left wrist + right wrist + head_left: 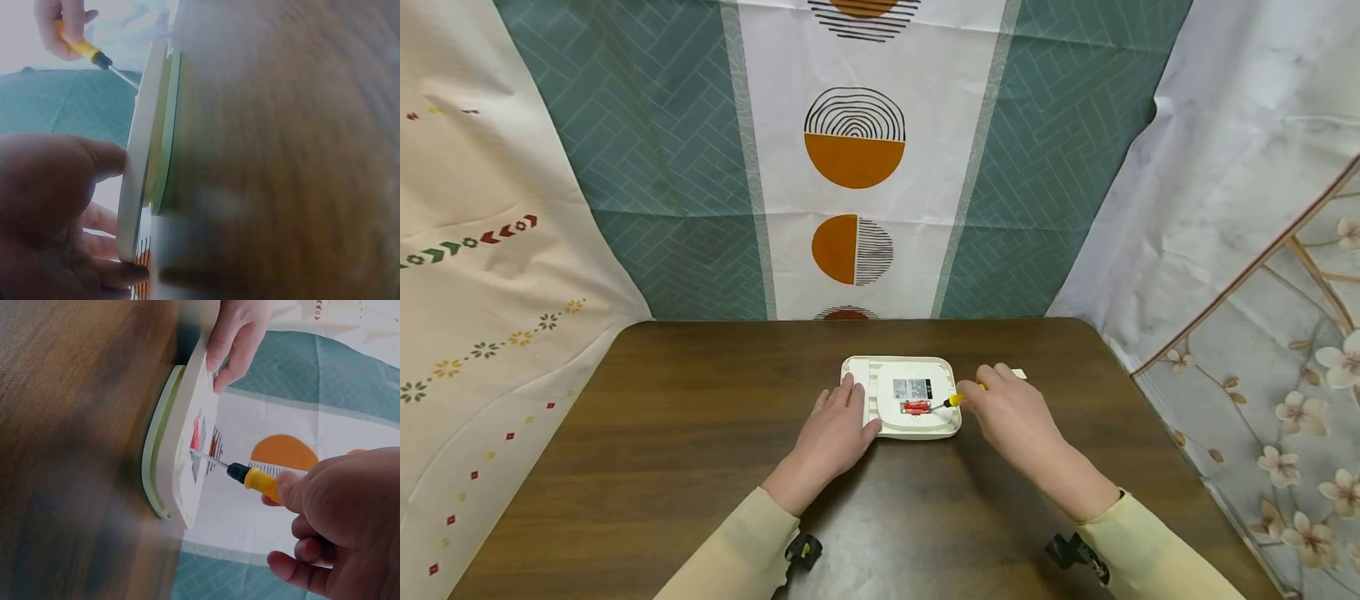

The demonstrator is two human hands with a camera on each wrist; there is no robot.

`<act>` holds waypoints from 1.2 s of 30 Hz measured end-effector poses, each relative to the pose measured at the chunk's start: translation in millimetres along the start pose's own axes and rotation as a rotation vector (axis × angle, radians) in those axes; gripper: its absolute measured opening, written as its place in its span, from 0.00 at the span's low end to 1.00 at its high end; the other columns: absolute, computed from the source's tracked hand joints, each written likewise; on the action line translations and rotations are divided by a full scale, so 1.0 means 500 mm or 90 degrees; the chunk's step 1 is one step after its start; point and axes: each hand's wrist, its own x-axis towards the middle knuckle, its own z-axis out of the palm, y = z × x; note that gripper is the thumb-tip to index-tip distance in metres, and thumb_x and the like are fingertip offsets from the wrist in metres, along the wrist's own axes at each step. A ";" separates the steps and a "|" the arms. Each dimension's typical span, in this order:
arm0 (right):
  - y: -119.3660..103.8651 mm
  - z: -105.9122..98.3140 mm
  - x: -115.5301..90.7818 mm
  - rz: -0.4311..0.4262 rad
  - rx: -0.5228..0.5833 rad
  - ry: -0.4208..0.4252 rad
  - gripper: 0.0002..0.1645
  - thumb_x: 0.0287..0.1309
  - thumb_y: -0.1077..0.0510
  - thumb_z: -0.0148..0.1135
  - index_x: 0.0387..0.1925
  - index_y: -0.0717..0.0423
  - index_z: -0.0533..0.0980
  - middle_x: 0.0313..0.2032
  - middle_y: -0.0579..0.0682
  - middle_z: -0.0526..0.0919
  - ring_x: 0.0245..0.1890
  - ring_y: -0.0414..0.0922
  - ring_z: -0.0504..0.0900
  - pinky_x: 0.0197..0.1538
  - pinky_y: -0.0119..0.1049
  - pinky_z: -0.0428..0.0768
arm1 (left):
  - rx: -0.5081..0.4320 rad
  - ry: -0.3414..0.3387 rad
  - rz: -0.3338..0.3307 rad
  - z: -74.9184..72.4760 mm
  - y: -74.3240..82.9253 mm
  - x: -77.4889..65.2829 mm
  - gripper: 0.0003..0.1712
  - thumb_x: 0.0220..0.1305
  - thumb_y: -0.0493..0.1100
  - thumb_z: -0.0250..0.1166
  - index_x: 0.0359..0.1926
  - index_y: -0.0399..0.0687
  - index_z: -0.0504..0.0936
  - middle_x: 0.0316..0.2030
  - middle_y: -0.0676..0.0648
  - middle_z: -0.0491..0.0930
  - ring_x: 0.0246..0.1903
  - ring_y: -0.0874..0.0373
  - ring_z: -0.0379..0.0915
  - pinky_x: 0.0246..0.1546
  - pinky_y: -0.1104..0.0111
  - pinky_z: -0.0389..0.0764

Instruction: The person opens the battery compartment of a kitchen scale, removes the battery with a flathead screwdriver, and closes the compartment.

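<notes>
A flat white plastic device (936, 375) with rounded corners lies on the table, a printed label (912, 388) on its upper face. Red batteries (916, 407) sit in a slot below the label. My left hand (835, 429) rests on the device's left end, fingers fairly straight along it and thumb at the near edge. My right hand (1006, 410) grips a screwdriver (259, 481) by its yellow and black handle. The metal shaft slants down to the left, its tip right at the end of the batteries. A pale green layer (150, 453) shows under the device.
The brown wooden table (715, 400) extends around the device. Beyond my right hand lies a small white piece (1018, 374), partly hidden. A patterned cloth (865, 187) hangs behind the table, with light fabric at both sides.
</notes>
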 end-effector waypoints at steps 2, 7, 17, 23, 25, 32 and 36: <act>0.003 0.000 0.001 0.011 0.010 -0.009 0.14 0.57 0.63 0.86 0.42 0.52 0.87 0.30 0.48 0.75 0.32 0.50 0.74 0.28 0.41 0.77 | 0.000 -0.002 -0.002 0.000 -0.001 0.000 0.42 0.82 0.56 0.66 0.77 0.26 0.68 0.81 0.26 0.61 0.78 0.34 0.65 0.80 0.44 0.60; 0.025 0.005 -0.001 0.071 0.074 -0.047 0.08 0.64 0.62 0.81 0.43 0.51 0.88 0.30 0.45 0.77 0.32 0.49 0.74 0.32 0.42 0.78 | 0.004 -0.005 0.000 -0.002 -0.001 0.004 0.42 0.82 0.56 0.65 0.78 0.26 0.68 0.81 0.27 0.61 0.78 0.35 0.65 0.81 0.44 0.60; 0.068 0.027 -0.009 0.159 0.187 -0.111 0.05 0.74 0.60 0.72 0.47 0.52 0.89 0.36 0.45 0.85 0.38 0.50 0.81 0.46 0.51 0.82 | 0.006 -0.008 -0.005 -0.005 0.001 0.009 0.43 0.82 0.56 0.66 0.78 0.26 0.68 0.81 0.27 0.61 0.78 0.35 0.64 0.81 0.44 0.60; 0.091 0.046 -0.019 0.205 0.265 -0.150 0.07 0.79 0.59 0.67 0.50 0.53 0.88 0.45 0.47 0.90 0.46 0.51 0.86 0.54 0.57 0.82 | 0.003 -0.012 -0.007 -0.004 0.001 0.007 0.43 0.82 0.56 0.65 0.78 0.26 0.67 0.81 0.27 0.60 0.79 0.35 0.64 0.81 0.44 0.59; 0.097 0.052 -0.021 0.219 0.286 -0.165 0.08 0.80 0.58 0.65 0.51 0.53 0.88 0.45 0.47 0.90 0.45 0.50 0.85 0.53 0.56 0.81 | 0.003 -0.012 -0.007 -0.005 0.001 0.008 0.42 0.82 0.56 0.65 0.78 0.26 0.67 0.81 0.27 0.60 0.79 0.36 0.63 0.81 0.44 0.59; 0.105 0.059 -0.027 0.239 0.313 -0.178 0.08 0.80 0.57 0.65 0.50 0.52 0.88 0.44 0.46 0.89 0.43 0.48 0.83 0.50 0.54 0.80 | -0.002 -0.012 -0.005 -0.006 -0.001 0.008 0.43 0.82 0.57 0.65 0.78 0.26 0.68 0.81 0.27 0.61 0.79 0.36 0.63 0.81 0.44 0.59; 0.098 0.055 -0.030 0.221 0.307 -0.150 0.07 0.79 0.58 0.66 0.49 0.52 0.88 0.44 0.46 0.89 0.44 0.49 0.84 0.51 0.55 0.81 | -0.003 -0.015 -0.007 -0.004 -0.001 0.006 0.43 0.82 0.57 0.65 0.78 0.26 0.68 0.81 0.27 0.61 0.79 0.36 0.63 0.81 0.44 0.59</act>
